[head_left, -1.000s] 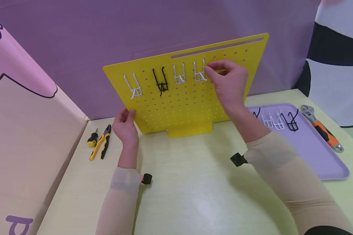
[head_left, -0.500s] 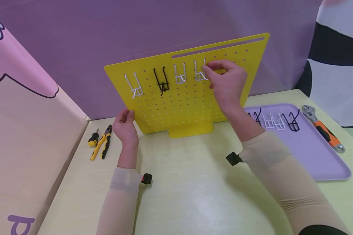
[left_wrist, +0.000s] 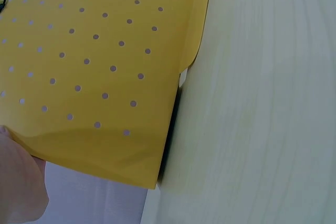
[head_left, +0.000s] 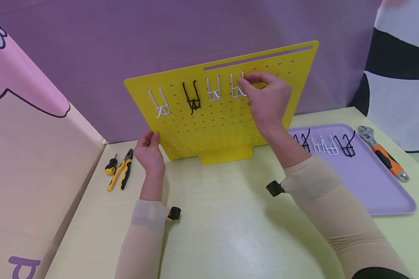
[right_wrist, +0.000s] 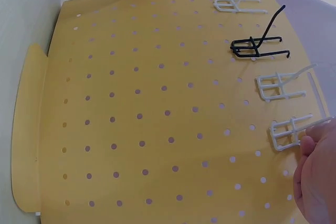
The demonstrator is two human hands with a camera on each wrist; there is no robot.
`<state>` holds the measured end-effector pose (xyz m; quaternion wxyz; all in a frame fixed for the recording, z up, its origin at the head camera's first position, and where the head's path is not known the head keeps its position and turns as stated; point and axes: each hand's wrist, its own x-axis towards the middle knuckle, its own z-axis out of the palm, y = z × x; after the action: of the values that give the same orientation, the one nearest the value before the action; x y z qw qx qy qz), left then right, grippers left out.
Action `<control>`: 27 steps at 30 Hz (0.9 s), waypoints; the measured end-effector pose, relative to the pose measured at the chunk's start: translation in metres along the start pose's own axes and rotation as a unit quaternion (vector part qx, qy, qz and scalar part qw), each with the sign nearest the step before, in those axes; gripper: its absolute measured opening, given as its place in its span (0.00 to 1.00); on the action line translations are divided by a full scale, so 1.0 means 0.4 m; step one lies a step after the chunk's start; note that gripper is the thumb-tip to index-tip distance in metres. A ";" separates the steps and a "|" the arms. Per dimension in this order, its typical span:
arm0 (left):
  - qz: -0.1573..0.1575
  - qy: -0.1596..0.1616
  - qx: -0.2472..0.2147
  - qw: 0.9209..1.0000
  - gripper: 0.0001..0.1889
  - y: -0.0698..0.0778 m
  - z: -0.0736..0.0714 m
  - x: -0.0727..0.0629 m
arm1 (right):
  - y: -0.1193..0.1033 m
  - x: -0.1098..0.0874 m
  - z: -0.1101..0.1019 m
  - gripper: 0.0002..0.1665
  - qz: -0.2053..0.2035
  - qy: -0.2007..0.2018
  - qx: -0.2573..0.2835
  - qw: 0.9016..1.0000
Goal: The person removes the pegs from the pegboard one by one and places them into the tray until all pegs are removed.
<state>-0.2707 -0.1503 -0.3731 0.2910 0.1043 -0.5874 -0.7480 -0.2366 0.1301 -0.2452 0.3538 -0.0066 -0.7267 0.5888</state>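
Toward the far side of the desk [head_left: 209, 228], a yellow pegboard [head_left: 227, 131] stands with its left edge gripped between thumb and fingers of the left hand [head_left: 150, 152]. The right hand [head_left: 270, 101] pinches the rightmost white wire hook [head_left: 237, 92], fingertips nearly together. Uneven pressure could pop that hook loose; a slack left grip might let the board tip or slide.
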 end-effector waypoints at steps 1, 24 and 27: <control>0.000 0.000 0.002 1.000 0.13 0.000 0.000 -0.001 | -0.002 -0.001 0.001 0.18 0.000 0.002 -0.005 1.000; -0.001 -0.002 0.012 1.000 0.12 -0.002 -0.001 0.000 | 0.013 -0.001 -0.012 0.08 -0.006 -0.006 0.064 0.998; 0.001 -0.002 0.014 1.000 0.12 -0.001 -0.002 0.001 | 0.015 -0.005 -0.025 0.08 0.006 -0.008 0.088 0.996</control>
<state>-0.2708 -0.1509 -0.3738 0.2885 0.1063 -0.5989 -0.7394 -0.2325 0.1396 -0.2508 0.3438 0.0253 -0.6748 0.6526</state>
